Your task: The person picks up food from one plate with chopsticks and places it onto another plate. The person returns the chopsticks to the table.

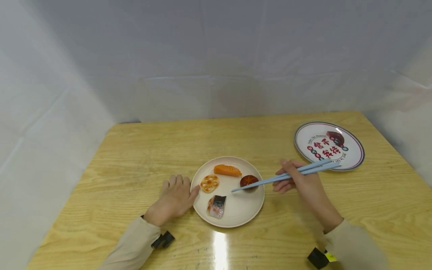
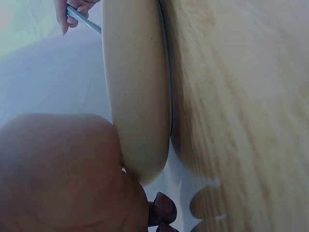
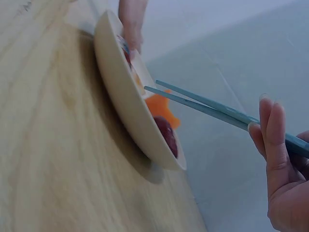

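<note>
Left hand (image 1: 177,195), grip spread, thumb touching the rim of a cream plate (image 1: 236,215) on a wooden surface (image 1: 168,150). On that plate, left to right: lotus slice (image 1: 209,183), fish piece (image 1: 216,207), orange piece (image 1: 227,170), and mushroom (image 1: 249,180), partly hidden by pale blue chopsticks (image 1: 271,180). The right hand (image 1: 305,183) pinches these in its grip, their tips over the plate. Far right, a printed plate (image 1: 352,152) reads 食不我待 in red; its small curved English lettering is blurred, partly covered by the chopsticks.
</note>
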Demonstrator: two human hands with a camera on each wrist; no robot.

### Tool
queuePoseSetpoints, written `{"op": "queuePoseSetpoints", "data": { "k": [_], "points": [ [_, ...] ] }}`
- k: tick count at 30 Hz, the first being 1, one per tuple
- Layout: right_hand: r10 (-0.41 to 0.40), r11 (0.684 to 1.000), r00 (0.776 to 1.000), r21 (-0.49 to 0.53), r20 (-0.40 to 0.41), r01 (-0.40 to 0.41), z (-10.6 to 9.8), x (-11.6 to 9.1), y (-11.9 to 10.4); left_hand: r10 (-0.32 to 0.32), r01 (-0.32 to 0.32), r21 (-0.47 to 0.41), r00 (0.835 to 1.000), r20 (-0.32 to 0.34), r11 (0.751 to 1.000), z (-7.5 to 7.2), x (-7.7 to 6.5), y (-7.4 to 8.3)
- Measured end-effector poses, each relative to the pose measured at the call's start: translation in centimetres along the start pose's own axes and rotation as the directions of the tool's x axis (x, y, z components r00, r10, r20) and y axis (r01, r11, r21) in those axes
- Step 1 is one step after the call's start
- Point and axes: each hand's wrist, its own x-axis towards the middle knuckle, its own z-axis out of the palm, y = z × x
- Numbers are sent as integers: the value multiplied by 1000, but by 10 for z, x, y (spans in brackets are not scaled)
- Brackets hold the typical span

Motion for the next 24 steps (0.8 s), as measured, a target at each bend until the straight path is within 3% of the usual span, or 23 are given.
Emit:
{"op": "queuePoseSetpoints", "data": {
  "k": [6,18,24],
  "points": [
    [-36,999,999,7,-33,36,-11,0,-3,1,-1,1,1000,-5,1000,1,1,-1],
    [-109,993,992,29,-68,111,-13,2,-5,9,-9,-8,1000,-6,1000,1,0,-2],
    [-128,991,991,36,-34,129,-21,7,-15,12,-12,-8,1000,-4,1000,2,1,-2]
  ]
}}
